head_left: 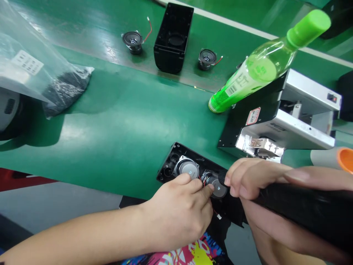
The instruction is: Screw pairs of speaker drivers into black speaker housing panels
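Observation:
A black speaker panel point(168, 158) lies tilted at the front edge of the green bench, with two round speaker drivers set in it. My left hand point(183, 206) is closed over the panel, its fingers pressing at the left driver point(189, 168) and the right driver point(219, 188). Fingers wrapped round it, my right hand point(250, 180) holds a black electric screwdriver point(300, 204). Its ribbed nose is beside the right driver; the bit's tip is hidden. A red wire with a white plug point(218, 216) hangs below my left fingers.
Farther back stand an open black speaker box point(173, 36) and two loose drivers, one left point(134, 41), one right point(207, 59). A green bottle point(248, 79) and a silver-black machine point(275, 121) occupy the right. A clear plastic bag point(52, 73) of small dark parts sits left.

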Demonstrator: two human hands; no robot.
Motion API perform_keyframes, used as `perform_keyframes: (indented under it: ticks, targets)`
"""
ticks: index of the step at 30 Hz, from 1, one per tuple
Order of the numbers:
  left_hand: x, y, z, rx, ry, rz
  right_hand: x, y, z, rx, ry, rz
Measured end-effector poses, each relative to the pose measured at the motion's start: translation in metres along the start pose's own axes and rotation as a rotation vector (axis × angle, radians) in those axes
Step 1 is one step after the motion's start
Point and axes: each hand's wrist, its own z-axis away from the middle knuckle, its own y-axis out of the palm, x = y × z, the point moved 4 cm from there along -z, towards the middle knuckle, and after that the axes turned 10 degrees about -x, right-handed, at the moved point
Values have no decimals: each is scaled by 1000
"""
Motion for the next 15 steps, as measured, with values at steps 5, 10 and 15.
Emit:
perform_keyframes:
  ticks: [5,10,15]
  targets:
    - [11,-13,-6,21,-117,114,-7,13,-11,75,-83,-147]
    - [45,-38,-7,45,-244,112,-11,18,-15,65,-169,-148]
    - [63,-37,-6,133,-316,148,-13,21,-13,50,-231,-169]
